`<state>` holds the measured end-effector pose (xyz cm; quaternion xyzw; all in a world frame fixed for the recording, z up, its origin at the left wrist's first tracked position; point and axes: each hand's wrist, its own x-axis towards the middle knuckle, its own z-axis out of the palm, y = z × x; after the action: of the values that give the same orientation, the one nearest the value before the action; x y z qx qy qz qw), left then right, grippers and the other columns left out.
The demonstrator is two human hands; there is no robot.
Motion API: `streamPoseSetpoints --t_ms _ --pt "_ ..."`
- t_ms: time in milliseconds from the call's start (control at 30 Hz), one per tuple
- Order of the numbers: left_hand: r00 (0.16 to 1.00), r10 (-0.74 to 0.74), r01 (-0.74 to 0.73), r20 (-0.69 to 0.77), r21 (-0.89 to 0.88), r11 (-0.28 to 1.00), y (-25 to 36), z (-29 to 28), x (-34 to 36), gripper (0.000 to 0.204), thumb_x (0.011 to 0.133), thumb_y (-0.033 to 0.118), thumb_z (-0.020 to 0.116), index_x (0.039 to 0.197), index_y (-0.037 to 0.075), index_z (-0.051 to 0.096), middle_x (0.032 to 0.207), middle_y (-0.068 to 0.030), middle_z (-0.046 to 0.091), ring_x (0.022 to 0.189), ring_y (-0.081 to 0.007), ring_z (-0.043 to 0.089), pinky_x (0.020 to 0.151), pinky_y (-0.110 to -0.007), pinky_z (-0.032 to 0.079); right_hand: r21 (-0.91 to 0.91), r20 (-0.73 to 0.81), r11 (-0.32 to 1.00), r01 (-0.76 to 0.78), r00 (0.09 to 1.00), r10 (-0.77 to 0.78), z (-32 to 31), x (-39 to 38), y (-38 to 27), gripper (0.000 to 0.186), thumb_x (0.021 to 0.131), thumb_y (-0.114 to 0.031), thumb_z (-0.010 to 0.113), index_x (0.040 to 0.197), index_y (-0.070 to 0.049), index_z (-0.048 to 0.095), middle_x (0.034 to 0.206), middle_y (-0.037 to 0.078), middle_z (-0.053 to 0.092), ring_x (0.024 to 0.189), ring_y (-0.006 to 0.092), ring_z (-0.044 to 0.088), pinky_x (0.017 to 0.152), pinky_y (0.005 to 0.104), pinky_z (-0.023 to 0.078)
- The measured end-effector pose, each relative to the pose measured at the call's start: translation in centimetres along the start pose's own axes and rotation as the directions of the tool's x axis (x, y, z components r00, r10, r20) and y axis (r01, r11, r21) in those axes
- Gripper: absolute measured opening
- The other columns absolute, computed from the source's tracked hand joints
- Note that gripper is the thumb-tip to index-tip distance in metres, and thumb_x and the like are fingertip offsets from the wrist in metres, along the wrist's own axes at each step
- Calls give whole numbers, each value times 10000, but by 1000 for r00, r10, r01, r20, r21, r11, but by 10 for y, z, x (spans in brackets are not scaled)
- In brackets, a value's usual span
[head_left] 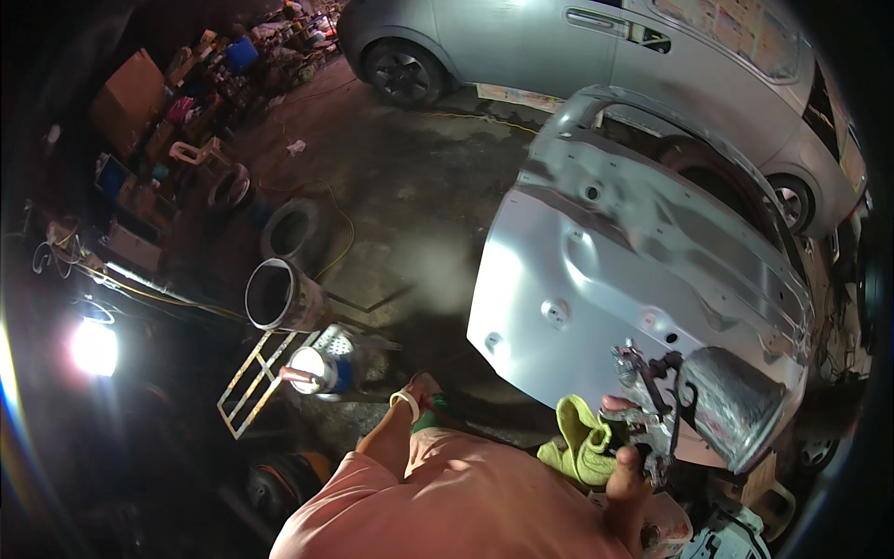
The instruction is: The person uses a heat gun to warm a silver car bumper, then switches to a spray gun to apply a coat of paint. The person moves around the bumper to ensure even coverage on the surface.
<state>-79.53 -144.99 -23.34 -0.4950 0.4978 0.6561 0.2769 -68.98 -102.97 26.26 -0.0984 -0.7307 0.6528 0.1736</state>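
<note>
My right hand is closed around a paint spray gun with a large, grey, paint-smeared cup. A yellow-green cloth hangs bunched beside the same hand; whether the fingers also grip it is hidden. Just beyond the gun stands a silver-grey vehicle door panel, its inner side showing molded recesses, round holes and an open window frame. My left hand, with a pale band on its wrist, is low in front of my body. Its fingers are small and dim, and I see nothing clear in them.
A silver van stands behind the panel, paper over some windows. To the left are a bucket, a paint can, a rusty metal frame, tires and a bright lamp. A yellow cord crosses the floor.
</note>
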Motion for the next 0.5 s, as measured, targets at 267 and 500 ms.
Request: streamPoseSetpoints --t_ms 267,500 --pt "968 106 -117 228 36 993 177 -22 -12 541 944 480 659 1375 225 453 1051 -109 613 923 -332 651 845 -514 555 143 124 956 257 954 -275 259 144 -61 460 1027 -304 596 1317 50 548 1235 169 682 1124 235 639 977 360 489" --pt "858 217 -299 465 108 948 296 -18 -95 745 1022 550 508 1588 160 221 1363 -212 596 1190 -321 625 1009 -454 494 176 -67 925 337 942 -330 375 268 -77 552 1053 -409 529 1393 26 505 1276 156 670 865 154 639 740 305 554"
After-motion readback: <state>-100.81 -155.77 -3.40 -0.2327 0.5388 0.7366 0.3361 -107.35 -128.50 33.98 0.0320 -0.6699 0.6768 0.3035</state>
